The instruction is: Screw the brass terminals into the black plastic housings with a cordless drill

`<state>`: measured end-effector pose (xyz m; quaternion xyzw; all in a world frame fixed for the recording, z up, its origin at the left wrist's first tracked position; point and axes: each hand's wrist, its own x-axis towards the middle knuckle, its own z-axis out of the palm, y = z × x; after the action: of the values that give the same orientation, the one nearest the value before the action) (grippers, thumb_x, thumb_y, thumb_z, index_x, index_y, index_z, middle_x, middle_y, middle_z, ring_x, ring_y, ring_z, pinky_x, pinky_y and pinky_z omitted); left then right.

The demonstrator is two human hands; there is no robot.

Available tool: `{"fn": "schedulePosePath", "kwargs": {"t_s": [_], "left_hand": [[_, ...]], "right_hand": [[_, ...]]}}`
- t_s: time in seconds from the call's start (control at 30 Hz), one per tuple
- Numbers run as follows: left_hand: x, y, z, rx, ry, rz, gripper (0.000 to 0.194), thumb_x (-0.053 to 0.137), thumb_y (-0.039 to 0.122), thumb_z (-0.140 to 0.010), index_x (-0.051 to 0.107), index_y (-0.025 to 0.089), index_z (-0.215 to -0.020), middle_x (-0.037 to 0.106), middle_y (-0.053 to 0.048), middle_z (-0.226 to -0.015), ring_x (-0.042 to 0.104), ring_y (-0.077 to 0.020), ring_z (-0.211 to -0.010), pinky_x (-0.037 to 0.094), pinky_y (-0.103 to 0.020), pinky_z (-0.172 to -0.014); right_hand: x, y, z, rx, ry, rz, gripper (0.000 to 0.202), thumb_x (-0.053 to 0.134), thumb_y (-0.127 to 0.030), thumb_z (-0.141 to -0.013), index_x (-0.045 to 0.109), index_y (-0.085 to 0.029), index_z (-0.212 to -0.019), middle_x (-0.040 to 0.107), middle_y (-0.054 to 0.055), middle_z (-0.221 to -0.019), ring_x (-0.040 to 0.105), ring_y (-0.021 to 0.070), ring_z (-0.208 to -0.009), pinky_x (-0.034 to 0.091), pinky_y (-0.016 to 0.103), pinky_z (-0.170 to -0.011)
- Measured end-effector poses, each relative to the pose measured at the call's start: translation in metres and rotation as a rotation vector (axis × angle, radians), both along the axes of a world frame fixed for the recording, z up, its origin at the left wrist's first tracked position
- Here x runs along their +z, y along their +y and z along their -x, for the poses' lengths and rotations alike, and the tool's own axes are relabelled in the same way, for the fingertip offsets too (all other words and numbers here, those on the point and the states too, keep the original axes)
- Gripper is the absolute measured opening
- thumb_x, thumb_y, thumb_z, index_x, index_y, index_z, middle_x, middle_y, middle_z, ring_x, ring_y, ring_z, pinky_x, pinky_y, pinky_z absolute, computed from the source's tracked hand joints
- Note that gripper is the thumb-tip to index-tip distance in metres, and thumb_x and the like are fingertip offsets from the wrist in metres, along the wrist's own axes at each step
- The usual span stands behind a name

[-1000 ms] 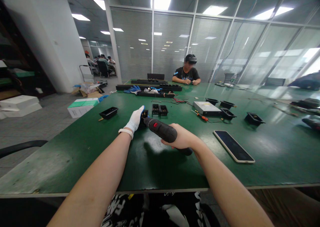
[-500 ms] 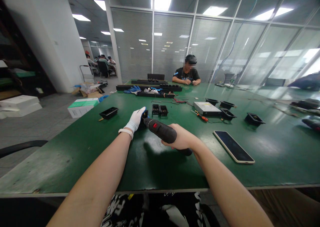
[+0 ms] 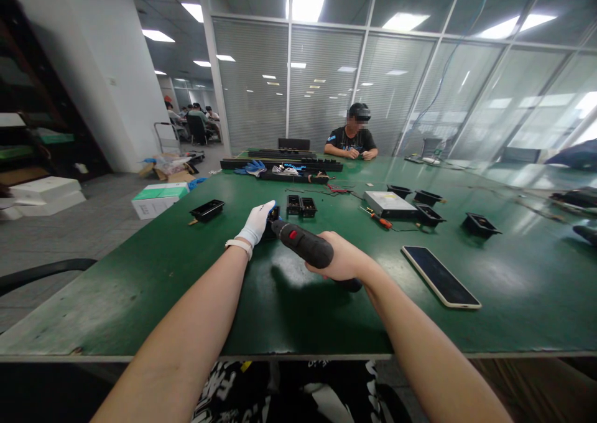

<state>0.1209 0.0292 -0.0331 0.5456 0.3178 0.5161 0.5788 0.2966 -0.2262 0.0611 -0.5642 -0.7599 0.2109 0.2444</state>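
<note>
My left hand (image 3: 257,223), in a white glove, is closed on a small black plastic box (image 3: 271,227), holding it on the green table. A black power drill (image 3: 305,245) with a red switch is gripped by my right hand (image 3: 342,258), which is bare. The drill's nose points left at the box; its tip is partly hidden, so contact is hard to tell. Just beyond the box stand two joined black boxes (image 3: 301,206) with small parts inside. To the left lies another black box (image 3: 207,211).
Right of my hands lies a phone (image 3: 441,277). Behind it are a silver metal case (image 3: 389,204), an orange screwdriver (image 3: 380,219) and several black boxes, one at the far right (image 3: 481,224). Blue gloves (image 3: 252,168) and long black bars (image 3: 280,164) lie farther back, near a seated person (image 3: 351,135).
The whole view shifts slightly, moving things a little right and down. Both hands keep their holds on the box and drill. The person opposite has turned their head a little.
</note>
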Motion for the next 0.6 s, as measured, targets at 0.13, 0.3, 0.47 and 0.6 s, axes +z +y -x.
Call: {"fn": "schedulePosePath", "kwargs": {"t_s": [0.13, 0.3, 0.47, 0.6], "left_hand": [[0.000, -0.001, 0.000, 0.002, -0.005, 0.024, 0.054, 0.091, 0.070, -0.073, 0.080, 0.018, -0.085, 0.078, -0.007, -0.082, 0.074, -0.0313, -0.090, 0.060, -0.042, -0.091], [0.000, 0.000, 0.001, 0.010, -0.012, 0.017, 0.050, 0.090, 0.067, -0.075, 0.081, 0.019, -0.086, 0.079, -0.008, -0.084, 0.075, -0.0318, -0.093, 0.060, -0.042, -0.094], [-0.005, 0.008, 0.000, 0.009, -0.020, -0.008, 0.046, 0.089, 0.064, -0.075, 0.082, 0.019, -0.085, 0.080, -0.007, -0.085, 0.074, -0.0310, -0.091, 0.060, -0.043, -0.095], [-0.011, 0.013, -0.001, 0.040, -0.031, -0.035, 0.041, 0.089, 0.062, -0.077, 0.081, 0.022, -0.082, 0.080, -0.006, -0.089, 0.073, -0.0310, -0.098, 0.059, -0.043, -0.101]], "right_hand": [[0.000, 0.001, 0.000, 0.011, -0.002, -0.018, 0.026, 0.077, -0.023, -0.078, 0.054, -0.023, -0.067, 0.062, 0.000, -0.065, 0.054, 0.0155, -0.062, 0.039, 0.029, -0.061], [-0.003, 0.002, -0.001, 0.005, -0.014, -0.048, 0.030, 0.078, -0.025, -0.077, 0.051, -0.023, -0.065, 0.059, 0.000, -0.066, 0.053, 0.0151, -0.062, 0.039, 0.028, -0.060], [-0.006, 0.002, -0.002, -0.047, 0.076, 0.084, 0.024, 0.079, -0.023, -0.075, 0.056, -0.023, -0.067, 0.066, 0.001, -0.063, 0.063, 0.0181, -0.058, 0.047, 0.028, -0.057], [-0.010, 0.005, -0.004, -0.079, 0.248, 0.150, 0.011, 0.071, -0.021, -0.076, 0.061, -0.023, -0.073, 0.072, 0.003, -0.067, 0.069, 0.0202, -0.055, 0.055, 0.031, -0.056]]}}
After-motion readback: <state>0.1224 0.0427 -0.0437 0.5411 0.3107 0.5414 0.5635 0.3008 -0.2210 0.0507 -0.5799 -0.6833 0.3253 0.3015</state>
